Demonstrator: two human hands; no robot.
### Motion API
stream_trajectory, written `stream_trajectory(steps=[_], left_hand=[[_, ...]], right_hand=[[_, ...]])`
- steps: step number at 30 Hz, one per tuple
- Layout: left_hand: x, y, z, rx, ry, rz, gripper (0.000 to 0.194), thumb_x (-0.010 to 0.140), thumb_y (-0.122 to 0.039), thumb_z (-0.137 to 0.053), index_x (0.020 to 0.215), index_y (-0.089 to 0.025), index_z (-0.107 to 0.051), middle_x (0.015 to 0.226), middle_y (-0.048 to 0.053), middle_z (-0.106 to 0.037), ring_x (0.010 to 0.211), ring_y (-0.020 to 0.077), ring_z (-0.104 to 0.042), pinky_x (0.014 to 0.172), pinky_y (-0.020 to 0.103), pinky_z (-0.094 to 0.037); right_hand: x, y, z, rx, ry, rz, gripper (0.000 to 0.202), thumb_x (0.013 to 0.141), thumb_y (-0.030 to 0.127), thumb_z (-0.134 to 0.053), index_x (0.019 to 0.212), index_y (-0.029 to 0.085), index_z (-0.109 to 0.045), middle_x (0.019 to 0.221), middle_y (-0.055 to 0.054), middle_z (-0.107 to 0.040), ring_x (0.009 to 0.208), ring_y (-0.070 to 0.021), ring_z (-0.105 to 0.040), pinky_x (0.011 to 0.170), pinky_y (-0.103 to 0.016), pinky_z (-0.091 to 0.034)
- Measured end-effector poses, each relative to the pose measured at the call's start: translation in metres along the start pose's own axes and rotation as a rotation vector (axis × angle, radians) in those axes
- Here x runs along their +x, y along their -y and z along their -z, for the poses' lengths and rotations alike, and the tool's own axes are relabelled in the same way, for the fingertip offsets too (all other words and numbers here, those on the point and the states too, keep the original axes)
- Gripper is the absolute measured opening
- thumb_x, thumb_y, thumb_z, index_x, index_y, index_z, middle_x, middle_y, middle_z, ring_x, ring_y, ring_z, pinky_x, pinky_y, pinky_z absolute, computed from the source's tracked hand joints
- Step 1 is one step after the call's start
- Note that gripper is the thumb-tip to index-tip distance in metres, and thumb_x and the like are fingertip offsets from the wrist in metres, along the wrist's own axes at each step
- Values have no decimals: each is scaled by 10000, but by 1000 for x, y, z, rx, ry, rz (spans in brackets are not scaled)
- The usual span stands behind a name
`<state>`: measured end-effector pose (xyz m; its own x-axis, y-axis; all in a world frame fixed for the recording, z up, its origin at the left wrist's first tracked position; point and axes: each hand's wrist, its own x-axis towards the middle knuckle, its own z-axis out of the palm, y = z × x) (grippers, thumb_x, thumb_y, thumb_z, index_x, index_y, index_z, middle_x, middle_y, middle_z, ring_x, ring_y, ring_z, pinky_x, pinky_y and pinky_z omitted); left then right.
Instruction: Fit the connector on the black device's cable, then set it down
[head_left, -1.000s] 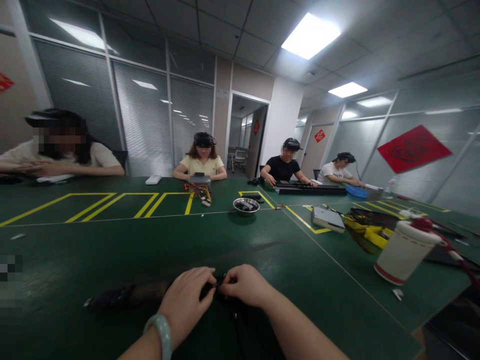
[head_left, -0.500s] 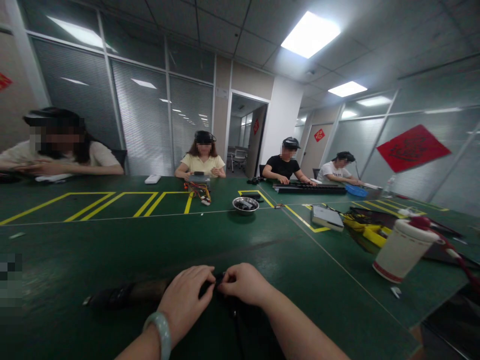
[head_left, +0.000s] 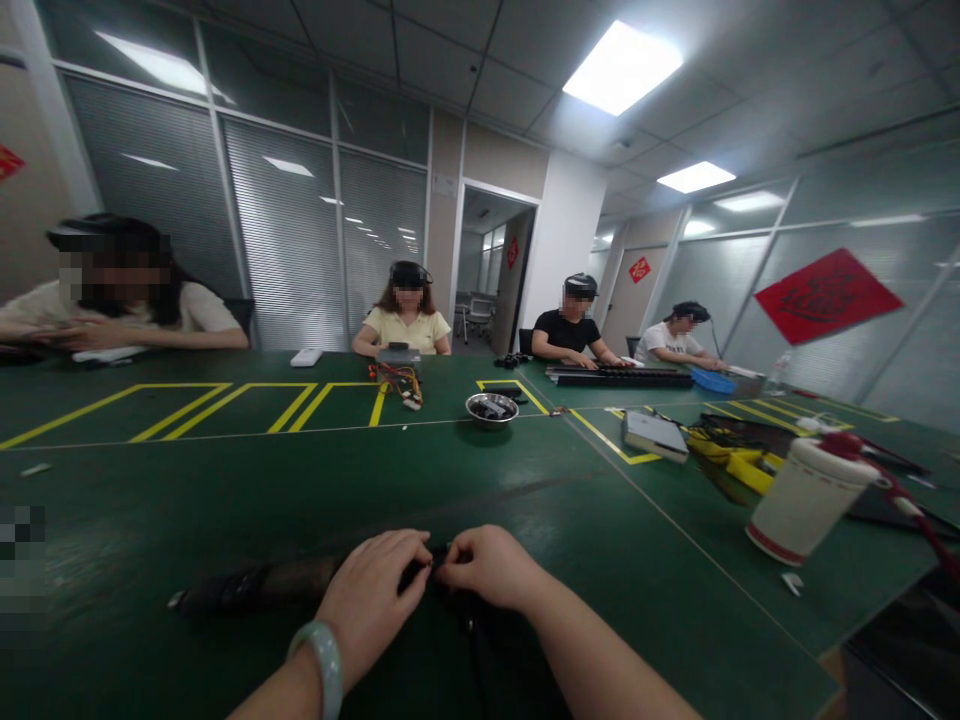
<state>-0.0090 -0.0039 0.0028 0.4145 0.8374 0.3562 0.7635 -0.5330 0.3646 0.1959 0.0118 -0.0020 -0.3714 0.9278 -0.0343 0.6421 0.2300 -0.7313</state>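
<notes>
A long dark cylindrical tool point(head_left: 247, 590) lies on the green table, its small silvery tip pointing left. My left hand point(head_left: 379, 580), with a pale jade-like bangle at the wrist, is curled over the right end of this tool, thumb and fingers closed on it. Close beside it, my right hand point(head_left: 487, 570) pinches a small black part at the same end; the fingers hide most of that piece. A black cord point(head_left: 472, 640) runs from below my right hand toward the near table edge. Shadow makes the join between the hands hard to see.
A metal bowl point(head_left: 492, 408) of black parts stands ahead. To the right are a white cup point(head_left: 810, 505), a silver box point(head_left: 655, 435) and yellow trays point(head_left: 750, 468). Across the table point(head_left: 225, 490) sit several people, one behind a boxy unit with coloured wires point(head_left: 401, 380).
My hands and the tool stay practically in place. Across the table, the hand of the person in the yellow top has lowered from beside the wired unit.
</notes>
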Motion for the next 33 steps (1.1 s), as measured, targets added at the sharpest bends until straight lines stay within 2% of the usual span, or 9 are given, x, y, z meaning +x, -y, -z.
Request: stream_trajectory(steps=[20,33], left_hand=[[1,-2,2,-31,18,3,185,895,-279,-450,899,-259,-634,1123,-2,-653,1080,211,-576,956,413,-421],[1,-3,4,-22,20,16,156,863,-286,-490,900,-254,-637,1126,9,-653,1077,216,-578,954,405,-427]], right_hand=[[-1,4,1,-19,-16,3,216,764,403,-659,789,197,-719,689,28,-664,586,-88,-546,507,-186,-323],[-1,5,1,-20,-6,-18,209,761,400,-659,789,202,-719,712,23,-676,609,-96,-570,524,-185,-340]])
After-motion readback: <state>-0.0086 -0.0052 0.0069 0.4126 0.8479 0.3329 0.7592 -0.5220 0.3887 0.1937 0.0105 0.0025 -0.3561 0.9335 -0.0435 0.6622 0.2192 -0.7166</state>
